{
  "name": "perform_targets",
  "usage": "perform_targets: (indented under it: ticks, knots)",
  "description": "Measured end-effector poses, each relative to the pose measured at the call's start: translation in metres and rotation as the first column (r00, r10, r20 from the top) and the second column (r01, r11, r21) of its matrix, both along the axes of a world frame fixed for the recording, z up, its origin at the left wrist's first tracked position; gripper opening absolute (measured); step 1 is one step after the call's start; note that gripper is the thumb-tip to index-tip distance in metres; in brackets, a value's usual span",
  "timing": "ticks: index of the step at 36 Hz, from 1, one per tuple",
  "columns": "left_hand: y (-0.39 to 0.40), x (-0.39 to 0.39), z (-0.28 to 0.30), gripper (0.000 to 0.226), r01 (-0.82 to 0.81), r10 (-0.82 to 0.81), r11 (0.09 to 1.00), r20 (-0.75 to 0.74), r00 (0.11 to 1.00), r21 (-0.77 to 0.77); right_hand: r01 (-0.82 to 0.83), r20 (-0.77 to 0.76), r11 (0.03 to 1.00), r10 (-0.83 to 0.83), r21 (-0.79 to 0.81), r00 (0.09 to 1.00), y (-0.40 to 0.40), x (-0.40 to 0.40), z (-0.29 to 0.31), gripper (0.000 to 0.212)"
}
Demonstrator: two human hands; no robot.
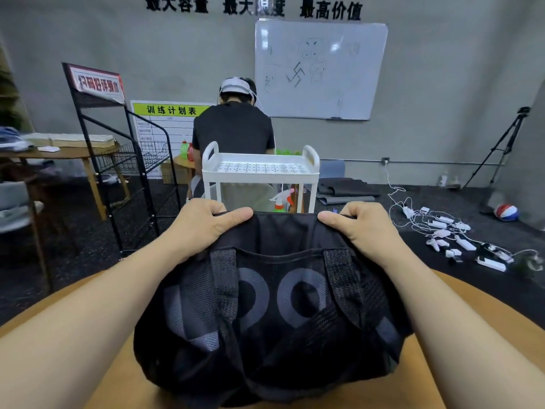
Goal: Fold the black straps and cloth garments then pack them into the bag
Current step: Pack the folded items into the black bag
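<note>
Bag (265, 314): black fabric with mesh panels, large grey ring motifs and two woven black handle straps (225, 278) lying down its near face; it sits slumped on the round wooden bench (460, 296), filling the middle of it. Far top edge lifted and drawn taut between both hands, in all likelihood to find or spread the mouth for packing. Left hand (203, 222): thumb laid along the near side of the rim, fingers curled over the far side, pinching the fabric. Right hand (356, 224): the same pinch, mirrored, well apart from the left so the edge stretches flat. Loose straps and cloth garments: none discernible outside the bag; whether any lie within cannot be told. Beyond the bench: white perforated cart (261, 168), a seated person (233, 128) turned away, black wire rack (124, 160), whiteboard (320, 69) on the wall, power strips and chargers (454, 234) strewn on the dark floor, tripod (504, 146) at right.
</note>
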State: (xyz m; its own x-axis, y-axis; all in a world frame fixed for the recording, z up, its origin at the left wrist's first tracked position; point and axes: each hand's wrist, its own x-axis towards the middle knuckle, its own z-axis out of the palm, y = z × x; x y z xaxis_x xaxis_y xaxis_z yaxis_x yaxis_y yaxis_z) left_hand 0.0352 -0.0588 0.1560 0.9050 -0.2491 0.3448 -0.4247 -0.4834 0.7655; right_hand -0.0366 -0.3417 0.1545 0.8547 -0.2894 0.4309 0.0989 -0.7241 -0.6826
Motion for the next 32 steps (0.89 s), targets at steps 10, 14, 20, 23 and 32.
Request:
perform_targets:
  ticks: [10,14,20,23,32]
  knots:
    - [-0.017,0.035,0.031,0.059,0.051,-0.049,0.998,-0.048,0.998,0.028,-0.037,-0.064,0.997,0.041,0.064,0.997,-0.013,0.038,0.029,0.055]
    - [-0.028,0.090,0.078,0.060,0.043,-0.041,0.999,-0.088,0.995,0.015,-0.016,-0.077,0.997,0.022,0.077,0.997,-0.026,0.087,0.080,0.055]
    - [-0.029,0.103,0.090,0.055,0.073,-0.077,0.996,-0.087,0.993,-0.048,-0.007,-0.114,0.998,0.014,0.063,0.993,-0.029,0.102,0.099,0.055]
    - [-0.025,0.114,0.115,0.060,0.077,-0.078,0.997,-0.101,0.992,-0.017,-0.004,-0.138,0.998,0.014,0.069,0.990,-0.026,0.110,0.126,0.053]
    - [-0.010,0.127,0.209,0.061,0.067,-0.061,0.995,-0.083,0.995,0.070,0.039,-0.157,0.994,-0.022,0.106,0.987,-0.007,0.124,0.213,0.055]
